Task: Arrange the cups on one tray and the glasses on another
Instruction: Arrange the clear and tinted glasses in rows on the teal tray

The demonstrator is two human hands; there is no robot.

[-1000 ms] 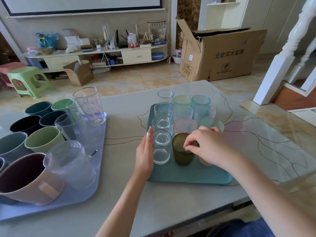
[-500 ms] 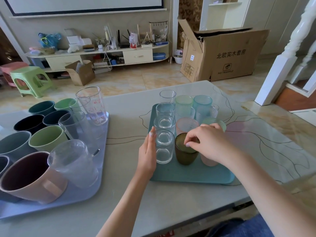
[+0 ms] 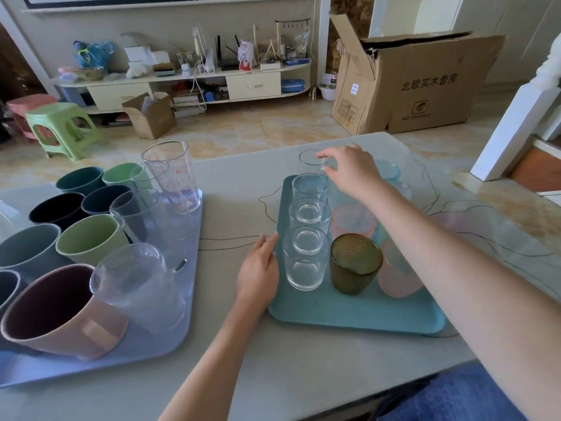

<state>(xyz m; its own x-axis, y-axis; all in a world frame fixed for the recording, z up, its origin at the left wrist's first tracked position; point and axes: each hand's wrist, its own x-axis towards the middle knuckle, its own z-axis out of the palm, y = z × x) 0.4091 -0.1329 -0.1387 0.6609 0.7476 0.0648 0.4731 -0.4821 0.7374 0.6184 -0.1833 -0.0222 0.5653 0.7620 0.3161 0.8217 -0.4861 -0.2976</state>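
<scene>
Though gripped, the glass [image 3: 310, 157] looks clear.

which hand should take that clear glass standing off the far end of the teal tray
Right. The right hand already reaches the far clear glass, fingertips at its rim. The left hand rests at the teal tray near edge, beside the closest clear glass, farther away.

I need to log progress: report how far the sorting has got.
Done: the teal tray holds only glasses. In hand: the right hand reaches the far clear glass at its back edge; the left hand rests by its near corner. Left: several clear glasses sit among the cups on the lilac tray.
</scene>
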